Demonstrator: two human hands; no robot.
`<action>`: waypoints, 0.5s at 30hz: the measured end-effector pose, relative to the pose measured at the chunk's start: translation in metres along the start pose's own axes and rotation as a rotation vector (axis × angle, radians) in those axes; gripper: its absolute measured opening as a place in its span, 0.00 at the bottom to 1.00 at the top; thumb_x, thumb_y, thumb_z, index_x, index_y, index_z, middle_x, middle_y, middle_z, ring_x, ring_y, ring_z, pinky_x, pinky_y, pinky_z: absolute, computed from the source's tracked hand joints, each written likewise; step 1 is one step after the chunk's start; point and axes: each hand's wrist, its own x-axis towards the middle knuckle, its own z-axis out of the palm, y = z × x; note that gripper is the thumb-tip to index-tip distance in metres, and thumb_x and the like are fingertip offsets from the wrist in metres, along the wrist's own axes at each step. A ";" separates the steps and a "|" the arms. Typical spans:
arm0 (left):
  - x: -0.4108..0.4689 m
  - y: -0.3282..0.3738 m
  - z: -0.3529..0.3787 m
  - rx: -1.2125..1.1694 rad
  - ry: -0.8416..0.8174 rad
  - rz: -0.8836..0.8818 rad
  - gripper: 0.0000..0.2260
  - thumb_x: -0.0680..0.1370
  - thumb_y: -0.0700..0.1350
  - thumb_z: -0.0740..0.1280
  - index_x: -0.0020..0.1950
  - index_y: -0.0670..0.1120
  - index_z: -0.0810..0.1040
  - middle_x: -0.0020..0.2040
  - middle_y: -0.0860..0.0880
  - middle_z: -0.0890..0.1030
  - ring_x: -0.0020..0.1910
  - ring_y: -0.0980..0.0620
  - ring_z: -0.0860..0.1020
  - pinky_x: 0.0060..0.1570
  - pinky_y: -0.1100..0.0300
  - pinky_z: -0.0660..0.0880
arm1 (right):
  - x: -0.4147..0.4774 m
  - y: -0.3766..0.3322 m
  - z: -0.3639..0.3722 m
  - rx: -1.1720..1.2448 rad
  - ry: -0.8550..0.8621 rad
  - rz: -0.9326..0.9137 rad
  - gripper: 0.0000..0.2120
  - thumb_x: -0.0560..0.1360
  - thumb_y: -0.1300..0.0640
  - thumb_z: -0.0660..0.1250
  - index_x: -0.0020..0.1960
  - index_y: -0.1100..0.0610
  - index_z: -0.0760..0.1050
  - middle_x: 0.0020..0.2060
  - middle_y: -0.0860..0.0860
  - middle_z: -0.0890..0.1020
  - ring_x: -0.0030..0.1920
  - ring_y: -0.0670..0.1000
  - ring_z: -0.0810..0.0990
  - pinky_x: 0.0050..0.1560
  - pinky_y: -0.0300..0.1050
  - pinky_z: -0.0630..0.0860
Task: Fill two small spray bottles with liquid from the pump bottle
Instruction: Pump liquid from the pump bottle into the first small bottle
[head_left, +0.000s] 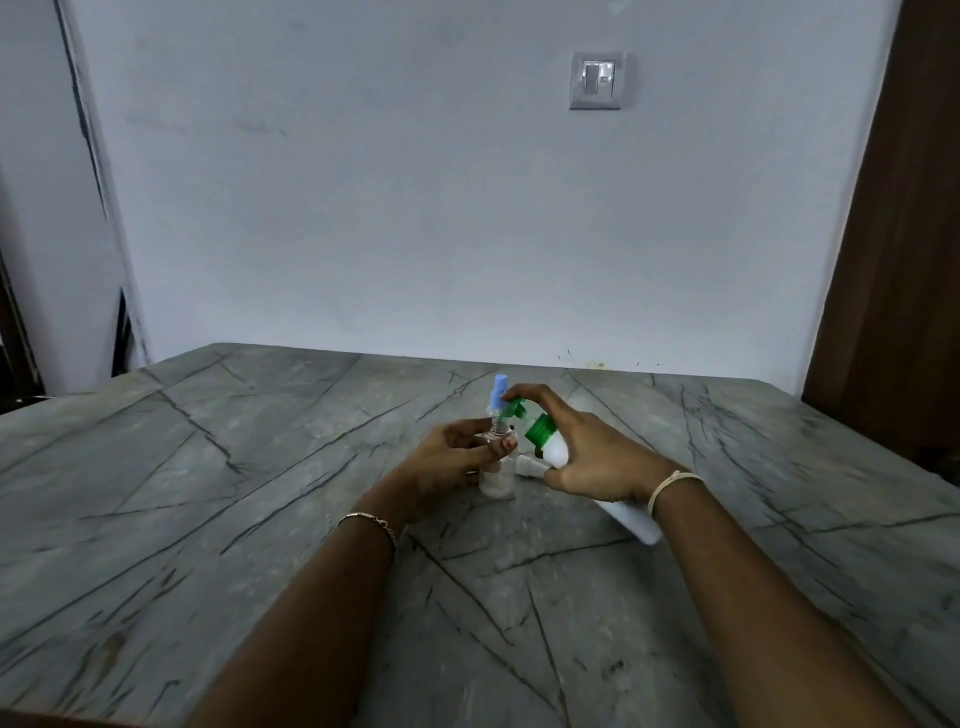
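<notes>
- Bench (260, 467): grey veined stone.
- Pump bottle (553, 449): white with a green head, tilted, base toward 4 o'clock, spout at the neck of the open bottle (497, 480). Likely light, stiff plastic, slick if wet; best gripped at the shoulder.
- Right hand (597, 457): wrapped round the pump bottle, forefinger on the head.
- Left hand (452, 457): pinching the open bottle near its neck.
- Open bottle: clear, upright at bench centre. Probably light and tippy, so it needs steadying.
- Blue-capped bottle (497, 397): just behind, 12 o'clock.
</notes>
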 end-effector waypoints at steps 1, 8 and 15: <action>0.001 0.000 0.000 -0.007 0.001 -0.006 0.18 0.72 0.43 0.72 0.62 0.47 0.76 0.55 0.43 0.82 0.53 0.47 0.80 0.55 0.54 0.78 | -0.001 0.000 0.000 -0.007 -0.001 -0.006 0.40 0.72 0.64 0.69 0.71 0.33 0.54 0.47 0.47 0.78 0.37 0.45 0.76 0.33 0.28 0.70; 0.001 0.000 -0.001 0.004 0.011 -0.024 0.26 0.70 0.45 0.73 0.66 0.45 0.73 0.55 0.44 0.81 0.55 0.46 0.80 0.56 0.52 0.78 | 0.001 0.002 -0.001 0.028 0.013 -0.009 0.33 0.73 0.60 0.69 0.66 0.37 0.56 0.47 0.53 0.80 0.40 0.52 0.79 0.37 0.38 0.74; 0.003 -0.002 -0.002 0.023 -0.001 -0.014 0.27 0.66 0.50 0.74 0.64 0.48 0.75 0.55 0.44 0.82 0.55 0.46 0.80 0.57 0.50 0.77 | 0.003 0.001 0.004 0.020 0.045 -0.018 0.34 0.72 0.63 0.69 0.66 0.37 0.57 0.51 0.51 0.79 0.42 0.50 0.79 0.40 0.40 0.76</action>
